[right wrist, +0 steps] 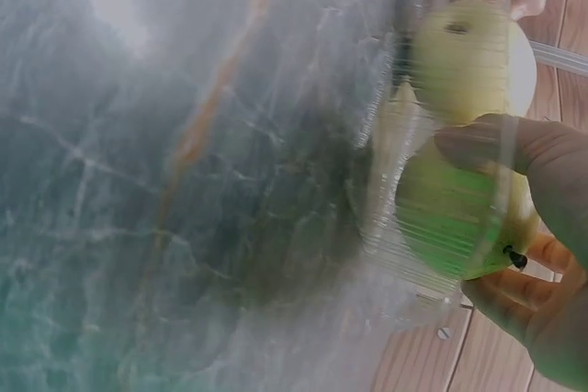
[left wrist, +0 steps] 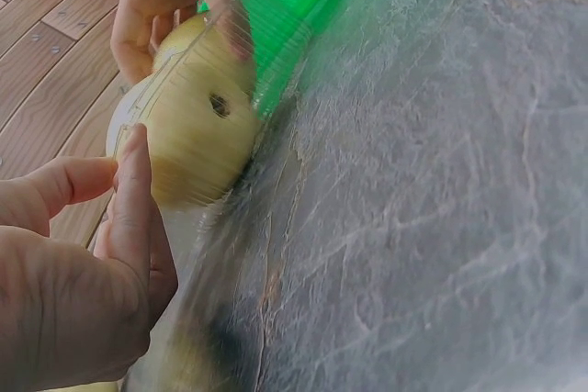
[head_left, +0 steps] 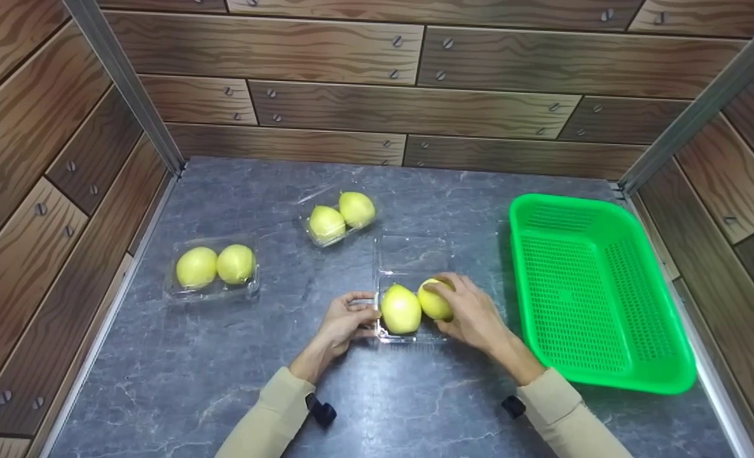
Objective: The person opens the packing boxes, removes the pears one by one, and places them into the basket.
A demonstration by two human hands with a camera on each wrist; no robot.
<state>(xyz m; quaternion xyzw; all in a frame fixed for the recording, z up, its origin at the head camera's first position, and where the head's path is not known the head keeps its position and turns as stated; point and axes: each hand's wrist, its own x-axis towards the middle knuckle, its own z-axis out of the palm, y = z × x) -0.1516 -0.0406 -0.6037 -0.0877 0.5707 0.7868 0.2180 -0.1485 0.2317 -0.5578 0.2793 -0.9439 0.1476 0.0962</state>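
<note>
Take the clear container [head_left: 409, 339] as your reference: it lies between your two hands, with its lid [head_left: 415, 253] folded open on the far side. Your left hand [head_left: 345, 323] pinches the container's left wall between thumb and fingers. Your right hand [head_left: 469, 312] grips the held fruit [head_left: 437, 300] at the right half of the base, just beside the neighbouring fruit [head_left: 400, 310], which occupies the left half; the pair lines up left to right. Your right hand is the nearer one to that right half, so judge alignment from there. Note the axes: the neighbouring fruit lies with its stem end away from you, whereas the stem [right wrist: 516, 257] of the held fruit shows on the side toward your right palm. Your right hand covers part of the held fruit and the container's right wall in the head view; contact with the container floor cannot be confirmed. The transparent edges are hard to trace, and the lower left wrist view is blurred.
</note>
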